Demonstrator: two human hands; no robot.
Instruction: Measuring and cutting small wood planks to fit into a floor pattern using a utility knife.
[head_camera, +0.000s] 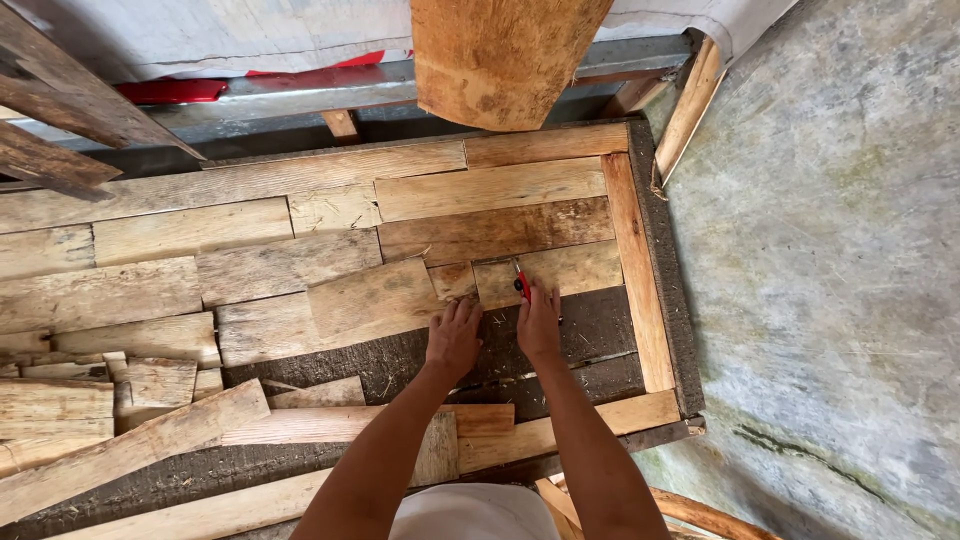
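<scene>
Bare hands (497, 330) on rough planks (490, 278)

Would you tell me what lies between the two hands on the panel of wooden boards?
In the head view, only a narrow strip of dark backing shows between the left hand and the right hand, which holds a red pencil.

rough, matt wooden planks (490, 188) – a glossy red plastic pencil (521, 284) – dull mottled concrete floor (830, 250).

No packages, labels, signs or screens.
</scene>
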